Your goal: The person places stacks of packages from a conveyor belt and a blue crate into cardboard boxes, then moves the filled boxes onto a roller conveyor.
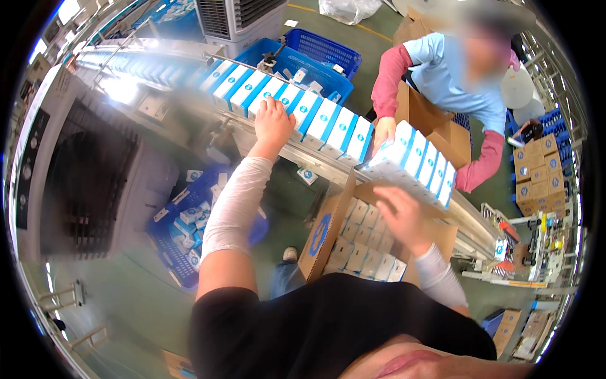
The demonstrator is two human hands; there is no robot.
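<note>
A row of small white-and-blue boxes [292, 100] stands on a conveyor [315, 161] that runs across in front of me. My left hand [273, 124] lies against the near side of the row, its fingers stretched over the box edges and not wrapped round any box. Above an open brown carton [320, 247] hangs my right hand [405, 218], empty, with fingers apart. Packed rows of white boxes [366, 243] fill much of that carton. Across the conveyor, a co-worker's hand [384, 131] touches a separate group of boxes [413, 161] near my right hand.
The co-worker [451, 76] stands beside another open carton [435, 120]. Behind the row are a light blue bin [259, 54] and a dark blue crate [325, 47]. At lower left, a blue basket [169, 249] holds loose boxes. Stacked cartons [536, 177] stand at right.
</note>
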